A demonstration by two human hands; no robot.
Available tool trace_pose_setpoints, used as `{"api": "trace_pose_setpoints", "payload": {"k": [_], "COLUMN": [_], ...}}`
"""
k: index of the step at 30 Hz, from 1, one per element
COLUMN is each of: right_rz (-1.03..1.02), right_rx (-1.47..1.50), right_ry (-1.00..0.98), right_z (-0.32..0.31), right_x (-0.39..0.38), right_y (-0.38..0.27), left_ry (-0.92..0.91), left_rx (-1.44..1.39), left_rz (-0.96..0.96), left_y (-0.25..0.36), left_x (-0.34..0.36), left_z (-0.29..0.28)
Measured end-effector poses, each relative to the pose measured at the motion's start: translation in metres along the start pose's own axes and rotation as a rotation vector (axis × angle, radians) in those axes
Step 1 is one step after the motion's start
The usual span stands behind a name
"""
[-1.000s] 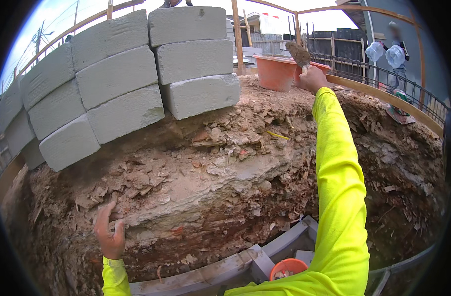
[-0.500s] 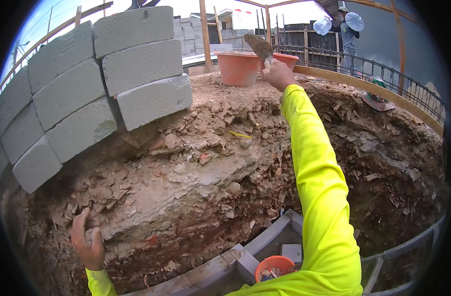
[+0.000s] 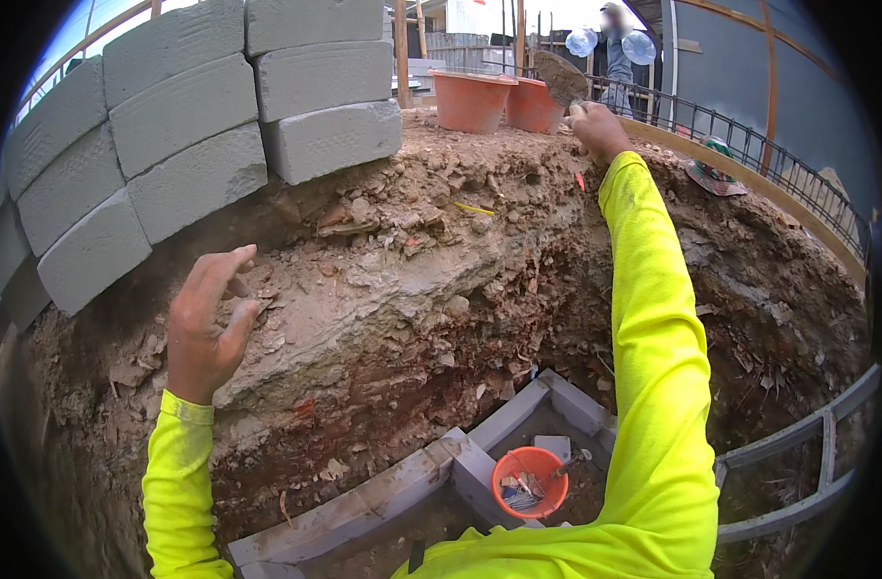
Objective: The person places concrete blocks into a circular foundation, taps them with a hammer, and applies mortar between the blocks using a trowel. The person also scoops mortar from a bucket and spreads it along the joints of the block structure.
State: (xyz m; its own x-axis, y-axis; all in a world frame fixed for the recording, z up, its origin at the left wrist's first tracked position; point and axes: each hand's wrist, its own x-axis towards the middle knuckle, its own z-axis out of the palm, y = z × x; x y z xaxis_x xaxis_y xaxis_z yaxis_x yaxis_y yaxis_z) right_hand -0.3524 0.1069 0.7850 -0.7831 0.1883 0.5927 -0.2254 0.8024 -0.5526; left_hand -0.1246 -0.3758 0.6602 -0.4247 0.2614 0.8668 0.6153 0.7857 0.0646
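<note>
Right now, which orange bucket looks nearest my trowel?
The right bucket on the dirt bank: in view, the trowel in your right hand overlaps it. The left bucket is farther off; the small bucket sits below.

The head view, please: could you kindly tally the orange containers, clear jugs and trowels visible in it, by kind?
Large round orange plastic tubs: 2
Small round orange plastic bucket: 1
Clear rounded plastic jugs: 2
Grey-brown metal trowel: 1
Total: 6

Dull, crusted metal trowel [image 3: 562, 79], smooth plastic tubs [image 3: 473, 102], matt, rough-faced blocks [image 3: 185, 111], creased cloth sleeves [image 3: 658, 289].
</note>
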Motion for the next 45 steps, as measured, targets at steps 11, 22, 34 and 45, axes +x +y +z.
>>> {"api": "trace_pose_setpoints", "payload": {"k": [11,22,34,45], "right_rz": [-0.022,-0.08,-0.045,-0.087], "right_rx": [0.189,0.271,0.445,0.451], "right_ry": [0.001,-0.03,-0.121,-0.036], "right_z": [0.005,0.009,0.029,0.031], "right_x": [0.0,0.04,0.036,0.018], "right_y": [0.03,0.065,0.057,0.045], "left_ry": [-0.082,-0.035,-0.081,-0.066], "left_rx": [0.417,0.54,0.59,0.627], "left_rz": [0.342,0.38,0.334,0.361], "left_y": [0.012,0.03,0.029,0.024], "left_x": [0.07,0.136,0.138,0.135], "left_z": [0.017,0.037,0.035,0.032]}}
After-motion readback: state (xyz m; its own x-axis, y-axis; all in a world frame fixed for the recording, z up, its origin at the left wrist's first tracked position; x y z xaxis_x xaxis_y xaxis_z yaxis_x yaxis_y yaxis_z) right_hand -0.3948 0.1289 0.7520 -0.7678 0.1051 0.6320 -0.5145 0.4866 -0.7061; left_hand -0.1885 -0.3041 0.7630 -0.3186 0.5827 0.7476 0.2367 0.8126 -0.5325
